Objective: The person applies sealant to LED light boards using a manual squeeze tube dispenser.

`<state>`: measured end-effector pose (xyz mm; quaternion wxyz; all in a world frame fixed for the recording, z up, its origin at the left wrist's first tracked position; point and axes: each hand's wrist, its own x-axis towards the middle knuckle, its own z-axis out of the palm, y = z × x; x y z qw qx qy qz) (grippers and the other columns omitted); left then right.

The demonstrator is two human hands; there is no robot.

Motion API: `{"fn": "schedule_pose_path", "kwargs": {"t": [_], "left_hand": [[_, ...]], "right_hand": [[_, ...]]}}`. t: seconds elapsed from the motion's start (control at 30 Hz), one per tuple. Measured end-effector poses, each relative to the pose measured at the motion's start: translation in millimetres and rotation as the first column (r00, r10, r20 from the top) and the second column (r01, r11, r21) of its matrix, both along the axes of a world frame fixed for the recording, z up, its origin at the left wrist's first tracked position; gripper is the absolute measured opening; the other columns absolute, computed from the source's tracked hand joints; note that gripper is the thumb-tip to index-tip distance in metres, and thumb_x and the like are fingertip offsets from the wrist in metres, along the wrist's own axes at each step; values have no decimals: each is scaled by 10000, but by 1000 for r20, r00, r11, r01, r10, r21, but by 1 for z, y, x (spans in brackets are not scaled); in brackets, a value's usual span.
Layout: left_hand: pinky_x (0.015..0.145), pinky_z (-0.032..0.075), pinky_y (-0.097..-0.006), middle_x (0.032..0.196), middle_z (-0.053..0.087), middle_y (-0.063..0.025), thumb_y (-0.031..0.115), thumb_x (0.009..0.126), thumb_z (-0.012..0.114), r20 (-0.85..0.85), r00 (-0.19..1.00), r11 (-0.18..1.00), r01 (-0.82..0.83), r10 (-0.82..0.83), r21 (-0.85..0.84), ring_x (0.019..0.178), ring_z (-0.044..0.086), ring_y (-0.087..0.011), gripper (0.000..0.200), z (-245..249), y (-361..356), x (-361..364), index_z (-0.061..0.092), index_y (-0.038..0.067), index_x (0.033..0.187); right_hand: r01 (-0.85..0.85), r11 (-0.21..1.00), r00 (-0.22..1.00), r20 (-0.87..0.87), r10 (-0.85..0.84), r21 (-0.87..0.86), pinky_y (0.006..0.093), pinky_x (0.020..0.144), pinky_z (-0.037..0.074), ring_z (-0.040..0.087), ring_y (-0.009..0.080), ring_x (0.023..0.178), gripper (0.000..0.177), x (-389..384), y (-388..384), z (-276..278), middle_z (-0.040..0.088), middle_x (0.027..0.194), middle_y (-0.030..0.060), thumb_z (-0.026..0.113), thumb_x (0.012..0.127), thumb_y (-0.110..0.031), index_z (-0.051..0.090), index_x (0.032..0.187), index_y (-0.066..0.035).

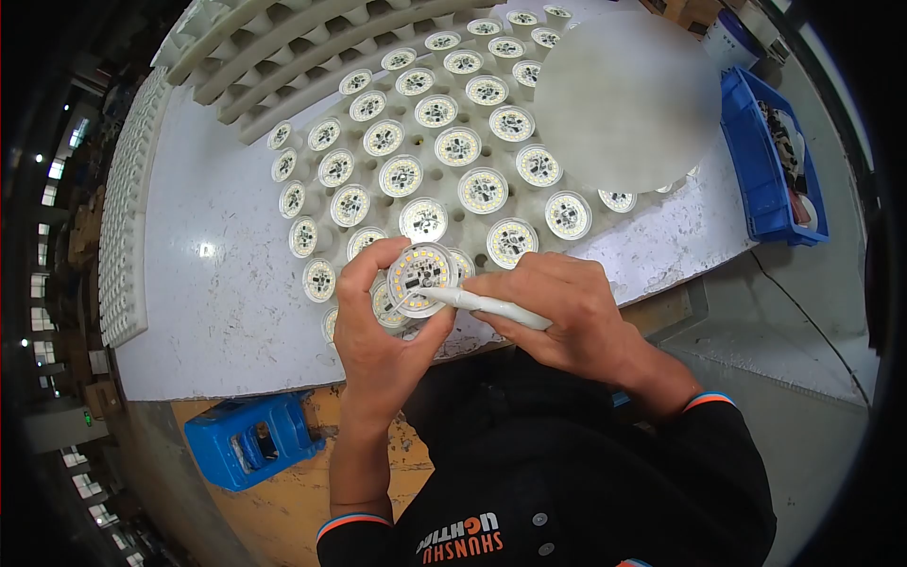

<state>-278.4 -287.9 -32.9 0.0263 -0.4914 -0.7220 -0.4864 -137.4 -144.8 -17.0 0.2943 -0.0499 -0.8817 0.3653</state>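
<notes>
Between thumb and fingers, my left hand (373,345) holds a round LED lamp (422,267) by its clear rim, with the circuit board and its ring of yellow LEDs facing up. My right hand (578,312) is closed around a white pen-shaped tool (491,307) with a tapered nose. The tool's thin tip reaches over the lower part of the lamp's board. Just beyond my hands, many similar LED lamps (483,191) stand upright in rows in a pale foam tray (444,177). Some lamps are partly covered by my left hand and the held lamp.
Stacked foam trays (283,66) stand at the back left, and another foam tray (128,217) lies along the left table edge. A blue bin (761,156) with small parts sits at the right. Below the white table (203,312) is a blue stool (250,439).
</notes>
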Motion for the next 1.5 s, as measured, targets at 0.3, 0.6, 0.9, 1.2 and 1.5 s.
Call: {"fn": "schedule_pose_path", "kwargs": {"t": [0.3, 0.6, 0.9, 1.2, 1.5], "left_hand": [[914, 483, -364, 1188, 581, -143, 27, 658, 829, -8, 1000, 1000, -2, 2, -8, 1077, 599, -281, 675, 0, 0, 0, 465, 21, 1227], [919, 480, -372, 1187, 582, -146, 30, 659, 827, -9, 1000, 1000, -4, 4, -14, 1076, 600, -287, 675, -3, -2, -1, 464, 20, 1228], [1001, 413, -337, 1177, 544, -100, 9, 684, 798, 333, 926, 951, -249, 178, 183, 1092, 541, -196, 648, 8, 0, -47, 482, 5, 1249], [929, 470, -329, 1148, 617, -129, 148, 759, 802, 449, 848, 939, -339, 281, 51, 1023, 612, -189, 576, 1, 69, -204, 520, -13, 1234], [1040, 212, -533, 1165, 664, -127, 539, 722, 753, -237, 818, 607, -554, 523, -570, 1193, 527, -285, 691, -46, 130, -272, 596, 91, 1224]], "right_hand": [[4, 1000, 1000, 24, -4, 8, 354, 565, 462, 601, 235, 640, 287, 0, 0, -2, 643, 770, 56, 760, 747, -85, 704, 1029, -91], [-13, 1000, 999, 31, 14, -19, 348, 567, 467, 603, 234, 644, 286, -2, -1, -1, 678, 800, 64, 768, 740, -48, 718, 1020, -72], [-16, 898, 1000, 11, 24, -440, 312, 681, 507, 659, 204, 773, 191, 0, 7, -1, 699, 901, 98, 714, 827, -58, 696, 1012, -17], [67, 841, 995, 99, -16, -536, 287, 700, 503, 651, 146, 800, 265, 8, 19, -11, 709, 933, 95, 747, 807, -67, 691, 1062, -20], [131, 774, 990, 126, -66, -619, 260, 674, 493, 629, 104, 785, 254, 17, 33, -21, 697, 907, 87, 732, 836, -78, 682, 1071, 6]]}}
